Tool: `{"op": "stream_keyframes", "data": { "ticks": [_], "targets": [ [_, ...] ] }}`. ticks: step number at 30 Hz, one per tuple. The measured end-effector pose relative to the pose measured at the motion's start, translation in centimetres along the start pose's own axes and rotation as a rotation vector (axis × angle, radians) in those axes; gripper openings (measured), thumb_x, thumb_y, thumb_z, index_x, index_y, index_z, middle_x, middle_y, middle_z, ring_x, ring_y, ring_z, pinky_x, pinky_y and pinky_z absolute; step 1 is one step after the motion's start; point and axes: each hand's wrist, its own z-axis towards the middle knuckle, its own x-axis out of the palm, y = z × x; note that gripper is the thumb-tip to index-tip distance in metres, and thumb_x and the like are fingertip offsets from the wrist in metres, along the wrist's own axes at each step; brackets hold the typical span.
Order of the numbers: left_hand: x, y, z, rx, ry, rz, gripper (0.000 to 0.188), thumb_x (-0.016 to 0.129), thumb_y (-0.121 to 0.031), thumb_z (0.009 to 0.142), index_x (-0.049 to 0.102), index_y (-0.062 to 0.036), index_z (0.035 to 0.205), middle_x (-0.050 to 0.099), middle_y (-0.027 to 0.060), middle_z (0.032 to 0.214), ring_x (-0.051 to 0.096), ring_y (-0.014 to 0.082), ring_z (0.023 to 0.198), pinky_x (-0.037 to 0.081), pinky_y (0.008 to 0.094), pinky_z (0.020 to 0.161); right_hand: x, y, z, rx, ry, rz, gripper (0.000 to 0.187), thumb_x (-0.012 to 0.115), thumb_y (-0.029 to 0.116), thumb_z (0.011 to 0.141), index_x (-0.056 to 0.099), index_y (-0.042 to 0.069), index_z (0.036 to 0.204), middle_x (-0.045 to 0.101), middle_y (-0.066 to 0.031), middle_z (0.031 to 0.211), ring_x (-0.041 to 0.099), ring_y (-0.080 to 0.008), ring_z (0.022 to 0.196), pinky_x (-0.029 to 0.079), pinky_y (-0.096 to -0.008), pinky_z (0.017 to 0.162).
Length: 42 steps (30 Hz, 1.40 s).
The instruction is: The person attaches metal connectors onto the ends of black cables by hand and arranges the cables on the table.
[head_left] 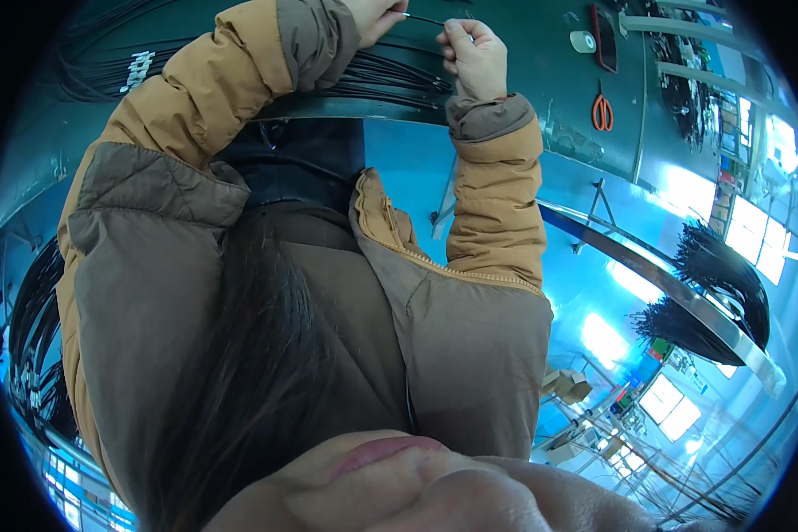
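A short stretch of thin black cable (426,19) runs between my two hands above the green table. My left hand (372,19), partly cut off by the top edge, pinches it beside a small white tip. On the other side my right hand (477,60) is closed, thumb and fingers pressed on the cable's right end. Under and behind the hands, a bundle of black cables (390,82) lies along the table's near edge. White connectors (137,71) gather on cables at the left, close to my left sleeve.
To the right on the green table (554,133) lie orange-handled scissors (602,113), a roll of tape (582,41) and a dark red-edged phone-like object (605,37). Black cable bundles (727,275) hang over a metal rail (683,297) at the right. More cables (35,328) hang at the left.
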Motion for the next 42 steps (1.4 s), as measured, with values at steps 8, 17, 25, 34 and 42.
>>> {"op": "stream_keyframes", "data": {
  "ticks": [8, 17, 25, 34, 42],
  "targets": [
    [-11.9, 6.1, -5.7, -0.242, 0.268, 0.228, 0.013, 0.07, -0.016, 0.095, 0.066, -0.0046, 0.099, 0.063, 0.0175, 0.099, 0.062, 0.039, 0.093, 0.052, 0.0467, 0.082, -3.1, -1.3, 1.5, 0.094, -0.092, -0.281, 0.018, 0.069, 0.019, 0.099, 0.067, 0.002, 0.105, 0.066, -0.0029, 0.085, 0.051, -0.0057, 0.062, 0.039, -0.0202, 0.05],
    [-21.6, 13.7, -16.0, -0.447, 0.34, 0.444, 0.01, 0.073, -0.017, 0.093, 0.072, -0.0072, 0.095, 0.063, 0.0145, 0.096, 0.062, 0.0362, 0.091, 0.051, 0.0478, 0.083, -1.7, -1.1, 1.5, -0.131, -0.163, -0.915, 0.025, 0.071, 0.025, 0.092, 0.073, 0.001, 0.089, 0.073, -0.01, 0.075, 0.071, -0.0232, 0.072, 0.055, -0.0359, 0.072],
    [-22.0, 13.9, -17.1, -0.33, 0.415, 0.35, 0.012, 0.073, -0.019, 0.093, 0.073, -0.0077, 0.093, 0.062, 0.0146, 0.095, 0.061, 0.0368, 0.09, 0.05, 0.0482, 0.082, -3.3, -1.2, 0.6, -0.089, -0.188, -1.076, 0.023, 0.07, 0.026, 0.092, 0.073, 0.002, 0.09, 0.073, -0.0156, 0.08, 0.072, -0.0332, 0.08, 0.056, -0.0416, 0.077],
    [-22.6, 17.6, -18.4, -0.235, 0.492, 0.373, 0.01, 0.066, -0.005, 0.093, 0.061, -0.0045, 0.101, 0.057, 0.012, 0.095, 0.06, 0.0327, 0.085, 0.05, 0.0404, 0.076, -5.5, 0.3, -0.7, 0.005, 0.138, -1.156, 0.025, 0.07, 0.027, 0.092, 0.073, 0.003, 0.092, 0.074, -0.0161, 0.084, 0.072, -0.0331, 0.083, 0.056, -0.0426, 0.077],
    [-12.6, 6.7, -3.7, -0.355, 0.388, 0.453, 0.025, 0.066, -0.021, 0.097, 0.069, -0.0055, 0.117, 0.065, 0.018, 0.108, 0.063, 0.0385, 0.105, 0.05, 0.0482, 0.092, -7.9, 0.9, -0.3, 0.307, -0.133, -0.065, 0.023, 0.058, 0.005, 0.099, 0.062, -0.004, 0.12, 0.069, -0.0136, 0.098, 0.058, -0.013, 0.07, 0.047, -0.0235, 0.056]
  ]
}}
